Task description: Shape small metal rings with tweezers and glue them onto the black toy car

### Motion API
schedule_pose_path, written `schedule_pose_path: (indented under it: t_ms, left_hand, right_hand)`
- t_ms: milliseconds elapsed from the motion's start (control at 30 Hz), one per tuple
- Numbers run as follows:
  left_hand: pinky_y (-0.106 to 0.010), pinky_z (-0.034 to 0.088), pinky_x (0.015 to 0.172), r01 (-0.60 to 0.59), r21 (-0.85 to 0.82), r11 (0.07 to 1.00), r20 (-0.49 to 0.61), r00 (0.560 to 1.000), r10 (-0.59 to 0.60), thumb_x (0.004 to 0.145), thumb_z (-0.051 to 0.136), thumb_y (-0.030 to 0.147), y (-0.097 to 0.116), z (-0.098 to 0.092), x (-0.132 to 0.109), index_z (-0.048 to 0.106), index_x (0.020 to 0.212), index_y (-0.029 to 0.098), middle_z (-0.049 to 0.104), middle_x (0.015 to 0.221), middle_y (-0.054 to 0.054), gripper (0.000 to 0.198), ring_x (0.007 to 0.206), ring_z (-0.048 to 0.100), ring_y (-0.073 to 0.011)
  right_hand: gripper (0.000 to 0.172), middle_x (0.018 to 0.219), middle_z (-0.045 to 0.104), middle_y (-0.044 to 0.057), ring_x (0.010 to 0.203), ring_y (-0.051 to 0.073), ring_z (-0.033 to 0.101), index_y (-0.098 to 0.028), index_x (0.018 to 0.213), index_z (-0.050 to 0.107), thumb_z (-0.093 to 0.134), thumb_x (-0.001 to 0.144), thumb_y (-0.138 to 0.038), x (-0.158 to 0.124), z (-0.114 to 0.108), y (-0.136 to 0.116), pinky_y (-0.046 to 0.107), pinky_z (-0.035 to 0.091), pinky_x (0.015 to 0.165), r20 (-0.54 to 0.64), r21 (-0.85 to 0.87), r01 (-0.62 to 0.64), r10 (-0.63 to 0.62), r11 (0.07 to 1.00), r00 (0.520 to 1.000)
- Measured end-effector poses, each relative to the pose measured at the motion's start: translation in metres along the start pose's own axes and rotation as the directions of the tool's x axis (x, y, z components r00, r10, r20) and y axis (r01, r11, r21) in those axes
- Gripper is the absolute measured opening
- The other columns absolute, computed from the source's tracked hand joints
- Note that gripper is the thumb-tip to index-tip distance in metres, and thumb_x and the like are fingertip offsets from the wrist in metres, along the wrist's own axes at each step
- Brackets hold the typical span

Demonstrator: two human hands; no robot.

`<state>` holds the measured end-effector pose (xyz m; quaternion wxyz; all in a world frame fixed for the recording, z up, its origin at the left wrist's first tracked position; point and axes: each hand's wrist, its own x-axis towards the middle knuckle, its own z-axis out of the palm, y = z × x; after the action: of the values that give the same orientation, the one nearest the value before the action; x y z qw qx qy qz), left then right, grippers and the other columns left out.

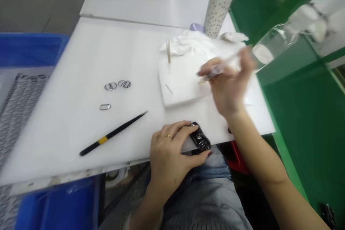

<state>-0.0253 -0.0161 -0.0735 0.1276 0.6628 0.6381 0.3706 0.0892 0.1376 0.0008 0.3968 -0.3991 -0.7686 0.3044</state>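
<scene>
My left hand rests at the table's front edge. Its thumb and fingers grip a small glossy black part with an oblong outline and details too small to name. Raised over a white pad, my right hand is closed around a slim clear syringe; motion blurs both. The syringe's tip points left and down. Left of my left hand lie black tweezers with a yellow band. Farther back are small metal rings and one flattened ring.
Crumpled white tissue, thin sticks and a short pin lie on or by the pad. A speckled bottle and a clear pump bottle stand at the back right. Blue bins border the left, green panels the right.
</scene>
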Motion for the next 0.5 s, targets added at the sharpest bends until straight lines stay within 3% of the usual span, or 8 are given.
schedule_pose_path:
  t_ms: [67,133,200,233,267,333,433,500]
  left_hand:
    - [-0.044,0.044,0.085,-0.04,0.019,0.999,0.016,0.999,0.039,0.067,0.091,0.031,-0.003,-0.001,0.0,0.07,0.11,0.023,0.077,0.116,-0.007,0.048,0.102,0.07,-0.0323]
    - [-0.045,0.045,0.085,-0.07,0.022,0.997,0.023,0.997,0.069,0.066,0.09,0.028,-0.005,-0.001,0.001,0.069,0.111,0.023,0.077,0.117,-0.007,0.05,0.1,0.07,-0.0328]
    - [-0.046,0.046,0.085,-0.101,0.031,0.994,0.027,0.995,0.1,0.068,0.088,0.026,-0.003,0.0,0.002,0.069,0.114,0.022,0.077,0.12,-0.008,0.05,0.101,0.069,-0.0338]
    - [-0.047,0.046,0.085,-0.114,0.046,0.992,0.026,0.993,0.113,0.071,0.086,0.024,-0.002,0.0,0.002,0.069,0.116,0.022,0.076,0.123,-0.009,0.049,0.103,0.068,-0.0344]
    - [-0.048,0.047,0.085,-0.118,0.068,0.991,0.022,0.993,0.117,0.074,0.083,0.022,0.0,0.001,0.002,0.069,0.119,0.021,0.076,0.126,-0.01,0.048,0.105,0.068,-0.0352]
    - [-0.049,0.05,0.085,-0.115,0.102,0.988,0.013,0.993,0.114,0.079,0.077,0.017,0.004,0.002,0.0,0.069,0.125,0.02,0.072,0.134,-0.013,0.047,0.111,0.067,-0.0363]
    - [-0.048,0.055,0.093,-0.114,0.03,0.993,0.039,0.993,0.113,0.082,0.075,0.018,0.004,-0.007,-0.002,0.069,0.13,0.019,0.066,0.145,-0.014,0.049,0.124,0.064,-0.0345]
    - [-0.043,0.056,0.099,-0.103,-0.021,0.994,0.047,0.993,0.104,0.084,0.075,0.024,-0.004,-0.024,0.003,0.072,0.126,0.021,0.07,0.139,-0.01,0.042,0.124,0.066,-0.0293]
  right_hand:
    - [0.078,0.108,0.073,0.01,0.105,0.019,0.07,-0.022,0.103,0.063,-0.008,0.105,-0.056,-0.003,-0.007,0.013,0.039,0.058,0.089,-0.043,0.13,-0.032,0.038,0.991,0.998]
    - [0.069,0.121,0.071,0.011,0.117,0.021,0.069,-0.023,0.113,0.06,-0.002,0.106,-0.053,-0.018,-0.026,0.024,0.042,0.057,0.096,-0.233,0.146,0.012,0.023,0.989,0.972]
    - [0.052,0.113,0.07,0.011,0.108,0.023,0.071,-0.023,0.113,0.059,0.015,0.108,-0.049,-0.037,-0.051,0.034,0.043,0.056,0.093,-0.485,-0.037,0.04,-0.053,0.998,0.873]
    - [0.038,0.105,0.07,0.01,0.1,0.023,0.071,-0.023,0.108,0.061,0.029,0.107,-0.045,-0.045,-0.063,0.039,0.041,0.056,0.087,-0.489,-0.196,0.014,-0.11,0.98,0.865]
    - [0.031,0.098,0.071,0.008,0.094,0.022,0.07,-0.024,0.104,0.063,0.037,0.106,-0.042,-0.052,-0.073,0.044,0.039,0.054,0.083,-0.382,-0.334,-0.017,-0.119,0.942,0.916]
    - [0.02,0.088,0.075,0.005,0.085,0.022,0.07,-0.024,0.093,0.07,0.056,0.1,-0.036,-0.06,-0.084,0.053,0.038,0.05,0.08,-0.172,-0.412,0.017,-0.096,0.911,0.98]
    - [0.011,0.101,0.08,0.005,0.094,0.028,0.071,-0.028,0.096,0.079,0.072,0.089,-0.032,-0.064,-0.088,0.064,0.044,0.041,0.09,0.073,-0.502,0.146,-0.126,0.852,0.989]
    - [0.015,0.106,0.081,0.004,0.098,0.029,0.071,-0.029,0.095,0.079,0.066,0.093,-0.035,-0.064,-0.089,0.072,0.046,0.038,0.093,0.145,-0.625,0.211,-0.154,0.752,0.977]
